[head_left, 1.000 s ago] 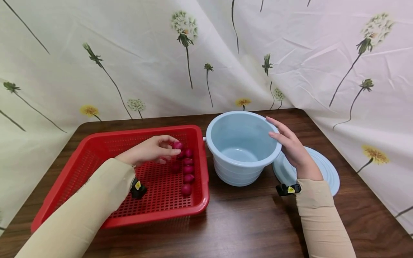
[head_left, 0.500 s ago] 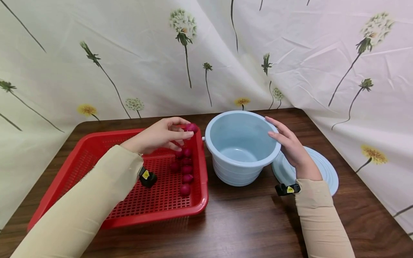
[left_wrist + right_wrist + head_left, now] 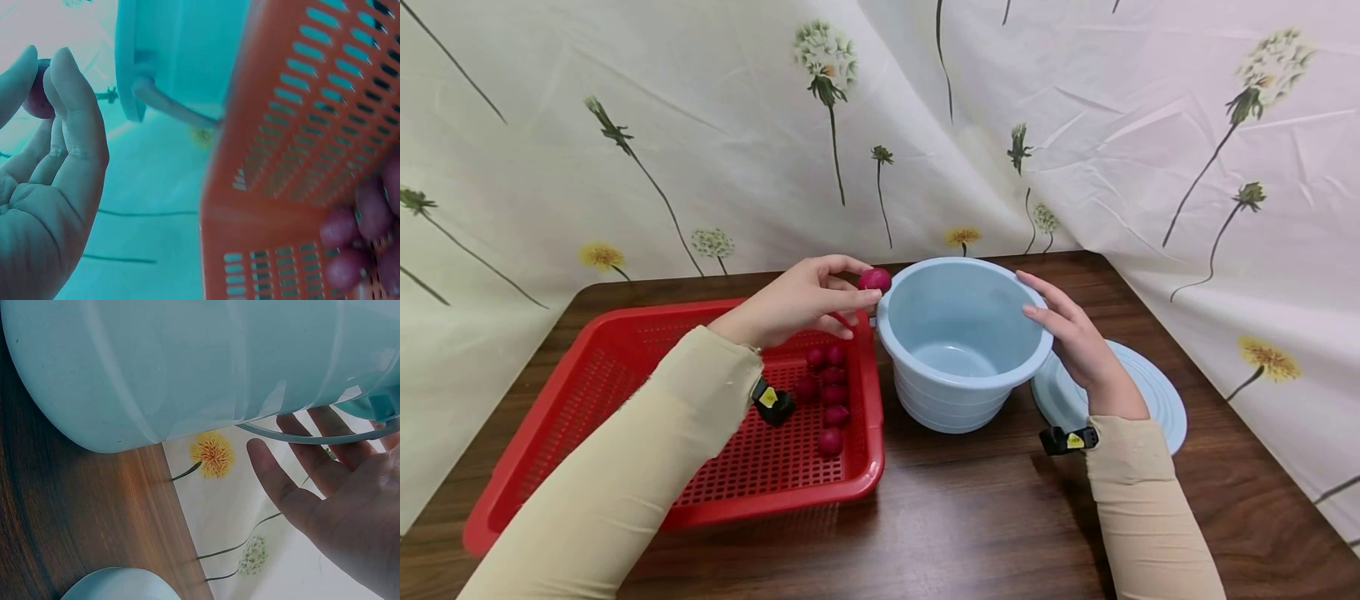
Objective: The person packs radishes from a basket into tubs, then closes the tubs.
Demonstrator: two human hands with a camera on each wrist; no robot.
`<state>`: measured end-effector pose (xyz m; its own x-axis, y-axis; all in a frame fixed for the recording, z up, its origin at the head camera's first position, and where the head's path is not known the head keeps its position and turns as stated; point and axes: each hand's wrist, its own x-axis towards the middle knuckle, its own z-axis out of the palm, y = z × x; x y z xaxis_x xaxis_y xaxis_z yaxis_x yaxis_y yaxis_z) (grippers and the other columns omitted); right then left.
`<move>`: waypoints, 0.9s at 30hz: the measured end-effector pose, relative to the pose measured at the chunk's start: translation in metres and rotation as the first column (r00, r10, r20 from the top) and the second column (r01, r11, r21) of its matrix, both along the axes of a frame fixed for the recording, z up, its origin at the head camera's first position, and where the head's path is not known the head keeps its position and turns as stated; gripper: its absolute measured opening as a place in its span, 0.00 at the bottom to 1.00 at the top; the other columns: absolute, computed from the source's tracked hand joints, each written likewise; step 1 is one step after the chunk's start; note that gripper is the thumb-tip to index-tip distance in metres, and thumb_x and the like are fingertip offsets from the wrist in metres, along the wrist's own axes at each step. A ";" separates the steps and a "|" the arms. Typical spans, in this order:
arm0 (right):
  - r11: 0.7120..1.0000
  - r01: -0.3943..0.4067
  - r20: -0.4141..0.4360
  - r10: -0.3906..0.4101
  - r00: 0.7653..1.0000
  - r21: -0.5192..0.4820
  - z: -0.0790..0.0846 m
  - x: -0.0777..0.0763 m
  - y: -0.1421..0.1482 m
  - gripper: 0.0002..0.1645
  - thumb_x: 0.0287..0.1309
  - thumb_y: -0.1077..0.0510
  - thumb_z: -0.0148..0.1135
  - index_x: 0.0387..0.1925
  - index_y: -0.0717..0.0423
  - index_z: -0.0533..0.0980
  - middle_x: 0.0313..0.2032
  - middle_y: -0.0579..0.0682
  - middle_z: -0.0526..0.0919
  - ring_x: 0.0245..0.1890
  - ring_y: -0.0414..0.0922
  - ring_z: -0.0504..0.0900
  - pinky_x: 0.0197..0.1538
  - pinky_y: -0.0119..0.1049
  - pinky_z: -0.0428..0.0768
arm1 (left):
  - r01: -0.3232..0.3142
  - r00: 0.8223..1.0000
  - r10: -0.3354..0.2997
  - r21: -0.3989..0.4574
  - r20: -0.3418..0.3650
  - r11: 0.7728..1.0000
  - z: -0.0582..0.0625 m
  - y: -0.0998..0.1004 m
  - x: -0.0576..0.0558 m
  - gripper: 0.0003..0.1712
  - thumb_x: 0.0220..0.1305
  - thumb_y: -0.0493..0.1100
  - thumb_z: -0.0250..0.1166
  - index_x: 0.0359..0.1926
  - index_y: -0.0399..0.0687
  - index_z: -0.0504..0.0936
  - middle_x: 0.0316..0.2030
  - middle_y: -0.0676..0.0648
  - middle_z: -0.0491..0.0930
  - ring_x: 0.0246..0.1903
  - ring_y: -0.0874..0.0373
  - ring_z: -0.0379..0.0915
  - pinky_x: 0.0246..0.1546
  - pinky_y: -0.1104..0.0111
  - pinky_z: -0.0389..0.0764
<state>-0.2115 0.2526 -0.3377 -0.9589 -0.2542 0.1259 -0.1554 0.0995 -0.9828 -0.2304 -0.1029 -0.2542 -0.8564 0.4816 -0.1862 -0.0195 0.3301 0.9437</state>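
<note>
In the head view my left hand (image 3: 808,304) pinches a red radish (image 3: 876,281) between thumb and fingertips, beside the left rim of a light blue bucket (image 3: 962,404). The left wrist view shows the same radish (image 3: 39,94) between the fingertips. My right hand (image 3: 1078,350) holds the bucket's right rim, its thumb over the edge; in the right wrist view the other fingers lie fairly straight along the outside, behind the handle (image 3: 325,437). Several more radishes (image 3: 835,396) lie along the right side of the red basket (image 3: 871,400). No radish shows inside the bucket.
A round light blue lid (image 3: 1153,400) lies on the wooden table (image 3: 970,517), right of the bucket and partly under the right forearm. A floral cloth (image 3: 737,133) hangs behind the table. The basket's raised rim stands close to the bucket.
My left hand has lifted the radish out of the basket and carried it up and right to the bucket's left rim. My right hand has stayed on the bucket.
</note>
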 end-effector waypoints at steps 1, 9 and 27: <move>1.000 0.001 -0.001 -0.001 1.000 0.001 0.000 0.000 0.000 0.33 0.73 0.56 0.47 0.76 0.54 0.55 0.72 0.56 0.58 0.60 0.38 0.69 0.54 0.27 0.73 | -0.002 1.000 0.002 0.013 0.004 1.000 0.001 0.003 0.000 0.27 0.67 0.45 0.66 0.64 0.47 0.70 0.43 0.38 0.80 0.30 0.54 0.78 0.38 0.63 0.86; 1.000 -0.004 -0.002 0.004 1.000 -0.009 0.000 0.001 0.000 0.33 0.73 0.56 0.47 0.76 0.54 0.55 0.70 0.54 0.61 0.58 0.36 0.72 0.53 0.28 0.75 | -0.010 1.000 0.008 0.069 0.022 0.998 0.003 0.022 0.001 0.26 0.67 0.43 0.65 0.64 0.47 0.70 0.47 0.39 0.83 0.29 0.56 0.78 0.37 0.63 0.86; 0.999 -0.006 0.001 0.006 1.000 -0.031 0.000 0.001 -0.001 0.33 0.73 0.57 0.48 0.75 0.54 0.56 0.65 0.49 0.66 0.55 0.35 0.74 0.52 0.27 0.76 | 0.024 0.999 -0.027 0.082 0.027 0.996 0.001 0.066 0.000 0.27 0.64 0.44 0.68 0.63 0.50 0.72 0.42 0.40 0.85 0.33 0.52 0.83 0.39 0.59 0.86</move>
